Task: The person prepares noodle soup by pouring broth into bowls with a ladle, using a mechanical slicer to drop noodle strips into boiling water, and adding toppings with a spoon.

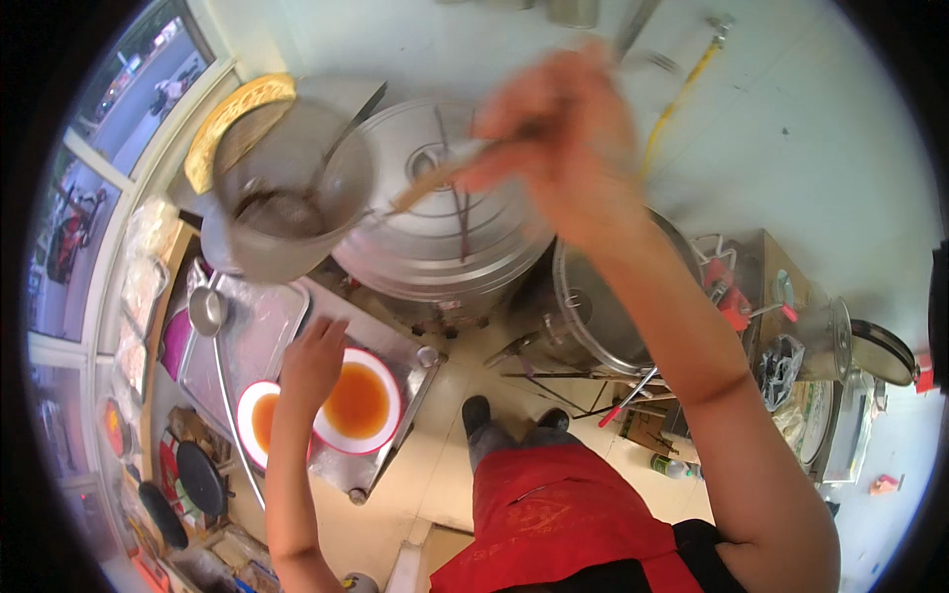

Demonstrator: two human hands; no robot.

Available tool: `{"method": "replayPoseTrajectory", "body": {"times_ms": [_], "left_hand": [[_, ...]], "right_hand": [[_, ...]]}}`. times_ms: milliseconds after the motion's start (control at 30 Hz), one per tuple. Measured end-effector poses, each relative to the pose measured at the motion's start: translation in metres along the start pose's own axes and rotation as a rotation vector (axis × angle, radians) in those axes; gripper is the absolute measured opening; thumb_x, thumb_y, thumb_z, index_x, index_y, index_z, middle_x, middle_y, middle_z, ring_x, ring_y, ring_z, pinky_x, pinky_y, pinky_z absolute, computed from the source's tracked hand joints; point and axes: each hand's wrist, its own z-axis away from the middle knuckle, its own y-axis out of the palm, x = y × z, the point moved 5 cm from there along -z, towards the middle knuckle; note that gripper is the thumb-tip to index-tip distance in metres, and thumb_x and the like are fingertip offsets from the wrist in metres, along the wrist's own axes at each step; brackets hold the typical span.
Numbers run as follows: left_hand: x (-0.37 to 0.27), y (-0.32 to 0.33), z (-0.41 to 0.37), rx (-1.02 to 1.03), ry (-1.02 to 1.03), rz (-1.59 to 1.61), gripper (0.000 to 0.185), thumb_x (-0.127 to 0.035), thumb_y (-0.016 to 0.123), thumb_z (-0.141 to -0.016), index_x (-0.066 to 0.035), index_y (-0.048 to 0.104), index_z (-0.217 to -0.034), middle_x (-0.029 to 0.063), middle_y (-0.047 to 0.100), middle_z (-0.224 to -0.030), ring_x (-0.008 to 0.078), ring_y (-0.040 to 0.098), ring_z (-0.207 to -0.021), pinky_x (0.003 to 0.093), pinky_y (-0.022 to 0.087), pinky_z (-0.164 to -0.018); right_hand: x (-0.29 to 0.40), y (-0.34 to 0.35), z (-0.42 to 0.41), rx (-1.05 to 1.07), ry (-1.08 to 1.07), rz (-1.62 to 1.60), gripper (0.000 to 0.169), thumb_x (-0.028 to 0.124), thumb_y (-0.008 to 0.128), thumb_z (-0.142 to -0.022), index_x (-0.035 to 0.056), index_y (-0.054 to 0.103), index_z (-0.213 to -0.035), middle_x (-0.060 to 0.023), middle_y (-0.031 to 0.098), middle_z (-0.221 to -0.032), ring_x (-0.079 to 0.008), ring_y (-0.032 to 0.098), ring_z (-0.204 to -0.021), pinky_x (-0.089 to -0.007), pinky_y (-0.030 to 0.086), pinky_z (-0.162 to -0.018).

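My right hand, blurred and raised, grips the wooden handle of a large strainer. The strainer is tilted above the metal table's back part, with dark matter in its bottom. My left hand hangs over the table beside two red-rimmed white bowls; its fingers point away from me, and whether it touches anything is unclear. The right bowl and the left bowl hold orange-brown liquid. My left forearm partly covers the left one. A long-handled metal ladle lies over a metal tray.
A big lidded metal pot stands behind the table. Another tall metal pot is under my right forearm. A yellow hose hangs on the wall. Windows line the left side, above a shelf with wrapped packages.
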Motion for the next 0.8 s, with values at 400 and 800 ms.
{"method": "replayPoseTrajectory", "body": {"times_ms": [400,800], "left_hand": [[-0.127,0.17,-0.252,0.212,0.705,-0.601,0.01,-0.019,0.056,-0.082,-0.016,0.059,-0.091,0.0035,0.058,-0.101,0.0238,0.063,-0.091,0.0379,0.052,-0.07],[-0.244,0.009,-0.274,-0.315,0.266,0.908,0.028,-0.016,0.053,-0.094,0.0,0.06,-0.116,0.0162,0.061,-0.12,0.0301,0.065,-0.1,0.0369,0.052,-0.087]], "right_hand": [[0.161,-0.285,0.223,-0.701,-0.206,0.237,0.045,0.049,0.044,-0.096,0.0114,0.035,-0.073,-0.0079,0.048,-0.07,-0.019,0.042,-0.034,-0.0356,0.056,-0.053],[0.195,-0.348,0.281,-0.964,-0.283,0.237,0.036,0.036,0.053,-0.094,0.0141,0.039,-0.068,-0.0006,0.04,-0.071,-0.0078,0.03,-0.036,-0.0173,0.033,-0.039]]}}
